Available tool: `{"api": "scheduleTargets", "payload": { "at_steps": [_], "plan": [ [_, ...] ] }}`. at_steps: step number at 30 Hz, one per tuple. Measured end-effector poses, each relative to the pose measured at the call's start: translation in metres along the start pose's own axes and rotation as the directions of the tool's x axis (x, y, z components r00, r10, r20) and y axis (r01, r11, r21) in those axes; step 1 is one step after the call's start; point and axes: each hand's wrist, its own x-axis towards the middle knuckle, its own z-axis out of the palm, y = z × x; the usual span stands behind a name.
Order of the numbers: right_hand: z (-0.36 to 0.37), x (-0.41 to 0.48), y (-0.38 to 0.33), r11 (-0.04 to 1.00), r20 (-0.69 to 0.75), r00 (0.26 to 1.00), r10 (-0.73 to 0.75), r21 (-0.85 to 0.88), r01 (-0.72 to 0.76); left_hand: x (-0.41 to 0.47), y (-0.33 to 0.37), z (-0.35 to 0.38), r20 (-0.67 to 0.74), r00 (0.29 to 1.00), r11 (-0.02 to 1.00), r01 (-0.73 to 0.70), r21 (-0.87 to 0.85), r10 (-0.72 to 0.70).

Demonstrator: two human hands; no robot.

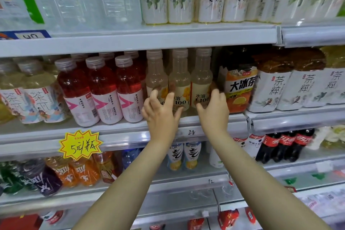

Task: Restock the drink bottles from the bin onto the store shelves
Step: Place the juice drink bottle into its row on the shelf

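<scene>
Three pale yellow drink bottles with beige caps stand side by side at the front of the middle shelf (119, 132). My left hand (161, 112) lies against the left bottle (156, 78) with its fingers curled on the label. Its thumb reaches onto the middle bottle (180, 80). My right hand (213, 107) grips the right bottle (201, 78): fingers curl round its right side and the thumb presses the front low down. All three bottles stand upright. The bin is out of view.
Red drink bottles (100, 89) stand just left of the yellow ones, and an orange-labelled iced tea bottle (239, 87) stands close on the right. The shelf above (138, 40) holds water and white tea bottles. Lower shelves carry cola bottles (285, 144) and orange drinks; a yellow price star (80, 144) hangs at the left.
</scene>
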Motion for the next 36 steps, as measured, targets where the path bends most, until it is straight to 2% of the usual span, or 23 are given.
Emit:
{"api": "scheduleTargets", "payload": {
  "at_steps": [7,9,13,15,17,20,22,24,27,32,36],
  "plan": [
    [-0.002,-0.001,0.005,0.995,0.015,1.0,0.021,0.094,-0.022,0.001,0.004,-0.006,0.044,0.998,0.999,0.035,0.021,-0.035],
    [-0.005,0.0,0.007,0.99,0.057,0.998,0.037,0.135,-0.045,0.001,0.006,-0.013,0.066,0.997,0.999,0.047,0.009,-0.047],
    [-0.021,-0.014,0.009,0.901,0.166,0.982,0.092,0.405,-0.153,-0.001,0.008,-0.041,0.201,0.977,0.971,0.116,-0.209,-0.073],
    [-0.031,-0.03,0.007,0.846,0.173,0.984,0.049,0.516,-0.133,-0.008,0.008,-0.061,0.241,0.967,0.901,0.178,-0.395,-0.085],
    [-0.042,-0.047,0.003,0.799,0.185,0.983,-0.017,0.593,-0.098,-0.018,0.01,-0.083,0.301,0.946,0.786,0.277,-0.553,-0.122],
    [-0.055,-0.072,-0.002,0.718,0.23,0.969,-0.09,0.689,-0.097,-0.038,0.017,-0.114,0.396,0.9,0.62,0.418,-0.664,-0.183],
    [-0.06,-0.088,-0.002,0.636,0.258,0.962,-0.088,0.758,-0.146,-0.052,0.021,-0.132,0.462,0.858,0.485,0.51,-0.71,-0.225],
    [-0.061,-0.104,0.0,0.554,0.293,0.955,-0.054,0.804,-0.216,-0.067,0.022,-0.148,0.496,0.83,0.396,0.558,-0.729,-0.256],
    [-0.059,-0.132,0.003,0.478,0.371,0.928,-0.038,0.822,-0.309,-0.093,0.018,-0.164,0.535,0.791,0.342,0.611,-0.714,-0.297],
    [-0.045,-0.186,0.007,0.43,0.503,0.864,0.002,0.78,-0.455,-0.141,-0.01,-0.185,0.578,0.707,0.262,0.697,-0.667,-0.408],
    [-0.028,-0.233,0.009,0.433,0.61,0.792,0.03,0.706,-0.56,-0.183,-0.045,-0.208,0.648,0.627,0.214,0.77,-0.601,-0.433]
  ]
}}
